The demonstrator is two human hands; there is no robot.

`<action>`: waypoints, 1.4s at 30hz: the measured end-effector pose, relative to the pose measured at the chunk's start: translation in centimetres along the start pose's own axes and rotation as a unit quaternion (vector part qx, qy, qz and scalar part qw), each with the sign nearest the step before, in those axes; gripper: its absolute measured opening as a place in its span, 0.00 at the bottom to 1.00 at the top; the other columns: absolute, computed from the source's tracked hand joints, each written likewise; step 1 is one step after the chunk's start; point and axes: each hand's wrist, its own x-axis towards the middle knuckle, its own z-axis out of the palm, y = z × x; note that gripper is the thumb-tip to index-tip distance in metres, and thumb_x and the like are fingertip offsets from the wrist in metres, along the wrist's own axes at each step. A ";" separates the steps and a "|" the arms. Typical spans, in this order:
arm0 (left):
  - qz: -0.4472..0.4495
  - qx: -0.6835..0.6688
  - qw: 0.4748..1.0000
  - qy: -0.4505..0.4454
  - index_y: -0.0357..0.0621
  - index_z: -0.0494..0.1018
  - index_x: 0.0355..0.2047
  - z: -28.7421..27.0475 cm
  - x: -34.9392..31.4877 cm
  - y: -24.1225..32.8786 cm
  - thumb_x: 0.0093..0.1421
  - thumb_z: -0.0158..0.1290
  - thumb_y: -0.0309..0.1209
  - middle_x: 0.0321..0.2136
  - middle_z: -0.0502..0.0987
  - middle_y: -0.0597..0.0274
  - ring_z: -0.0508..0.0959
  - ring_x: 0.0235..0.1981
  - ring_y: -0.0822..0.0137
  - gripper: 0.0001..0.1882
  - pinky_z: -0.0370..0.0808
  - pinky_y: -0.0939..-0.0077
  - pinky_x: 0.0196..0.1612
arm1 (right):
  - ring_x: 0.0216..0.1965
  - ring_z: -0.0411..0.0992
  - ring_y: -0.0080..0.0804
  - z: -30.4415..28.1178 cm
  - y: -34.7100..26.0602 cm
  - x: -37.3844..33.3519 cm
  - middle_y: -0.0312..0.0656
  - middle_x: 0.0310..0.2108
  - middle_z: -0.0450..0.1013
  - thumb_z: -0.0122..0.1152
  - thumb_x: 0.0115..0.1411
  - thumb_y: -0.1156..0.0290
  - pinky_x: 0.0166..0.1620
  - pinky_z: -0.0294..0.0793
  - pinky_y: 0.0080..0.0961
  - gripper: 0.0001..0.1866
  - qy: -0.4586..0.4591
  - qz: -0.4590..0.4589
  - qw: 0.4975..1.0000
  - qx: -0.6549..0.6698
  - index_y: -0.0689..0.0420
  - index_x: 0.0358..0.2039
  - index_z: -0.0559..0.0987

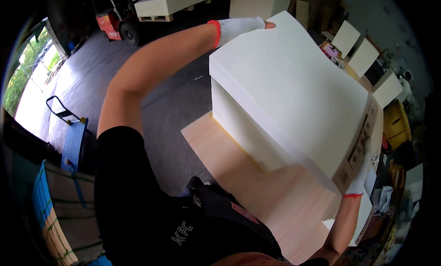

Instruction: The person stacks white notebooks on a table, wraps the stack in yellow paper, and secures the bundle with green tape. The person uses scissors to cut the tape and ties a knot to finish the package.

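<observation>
Gripping the thick sheaf of cream paper (pixel 294 91) at opposite ends — your gloved left hand (pixel 236 26) clamped far, right hand (pixel 360 176) near — you carry it level above the stack (pixel 239 123) so nothing sags.

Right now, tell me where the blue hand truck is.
In the head view the blue hand truck stands far left on the grey floor, beside the person's left upper arm, well away from the paper stack both gloved hands grip.
</observation>
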 end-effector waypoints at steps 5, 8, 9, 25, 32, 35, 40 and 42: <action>0.024 0.061 0.995 -0.077 0.49 0.74 0.34 -4.1 6.5 -2.6 0.65 0.44 0.46 0.31 0.75 0.72 0.72 0.30 0.78 0.16 0.70 0.75 0.36 | 0.43 0.73 0.30 4.3 2.7 3.8 0.42 0.45 0.71 0.54 0.60 0.45 0.43 0.77 0.26 0.32 0.045 0.040 0.998 0.001 0.56 0.55 0.68; -0.067 0.026 0.994 -0.080 0.44 0.74 0.45 -4.5 8.5 -3.8 0.64 0.46 0.48 0.38 0.77 0.66 0.76 0.37 0.76 0.22 0.71 0.77 0.44 | 0.44 0.72 0.30 4.8 4.1 4.6 0.41 0.46 0.71 0.55 0.59 0.43 0.45 0.76 0.27 0.33 0.075 0.082 0.994 -0.020 0.55 0.55 0.68; -0.080 0.025 0.992 -0.099 0.43 0.73 0.48 -4.7 9.9 -5.3 0.63 0.47 0.49 0.39 0.77 0.65 0.76 0.38 0.75 0.24 0.72 0.77 0.44 | 0.45 0.72 0.31 4.6 4.9 4.7 0.41 0.46 0.71 0.55 0.59 0.43 0.45 0.75 0.27 0.33 0.084 0.090 0.992 -0.022 0.55 0.55 0.68; -0.075 -0.021 0.982 -0.170 0.30 0.64 0.54 -8.6 11.6 -12.0 0.59 0.55 0.49 0.56 0.63 0.53 0.67 0.53 0.70 0.35 0.69 0.75 0.52 | 0.42 0.73 0.30 4.6 6.5 4.5 0.42 0.44 0.72 0.54 0.58 0.40 0.43 0.77 0.27 0.36 0.100 0.118 0.988 0.003 0.56 0.56 0.67; -0.060 0.004 0.987 -0.152 0.44 0.69 0.51 -8.5 10.5 -11.3 0.60 0.54 0.46 0.42 0.74 0.64 0.75 0.41 0.77 0.24 0.73 0.81 0.46 | 0.44 0.74 0.30 6.3 6.3 3.8 0.41 0.47 0.73 0.50 0.62 0.44 0.46 0.78 0.29 0.31 0.064 0.128 0.986 0.082 0.56 0.55 0.69; -0.051 -0.083 0.963 -0.250 0.41 0.71 0.50 -8.6 10.7 -11.4 0.63 0.52 0.40 0.41 0.77 0.63 0.77 0.39 0.75 0.20 0.76 0.76 0.45 | 0.50 0.71 0.32 2.4 6.7 3.5 0.41 0.53 0.69 0.50 0.62 0.45 0.53 0.73 0.33 0.33 0.025 0.164 0.980 0.107 0.54 0.59 0.66; -0.142 -0.153 0.963 -0.169 0.40 0.72 0.49 -8.8 10.4 -11.4 0.66 0.47 0.38 0.41 0.78 0.62 0.78 0.39 0.74 0.17 0.77 0.76 0.43 | 0.65 0.53 0.31 3.8 6.7 3.1 0.42 0.66 0.53 0.53 0.63 0.49 0.65 0.53 0.28 0.38 0.028 0.098 0.994 0.037 0.58 0.65 0.56; -0.070 -0.092 0.980 -0.165 0.40 0.73 0.46 -8.8 10.8 -11.9 0.65 0.48 0.41 0.37 0.79 0.62 0.79 0.35 0.73 0.18 0.78 0.76 0.39 | 0.66 0.52 0.30 4.9 6.3 2.2 0.42 0.66 0.52 0.53 0.62 0.48 0.66 0.52 0.27 0.39 0.009 0.081 0.996 0.037 0.58 0.65 0.55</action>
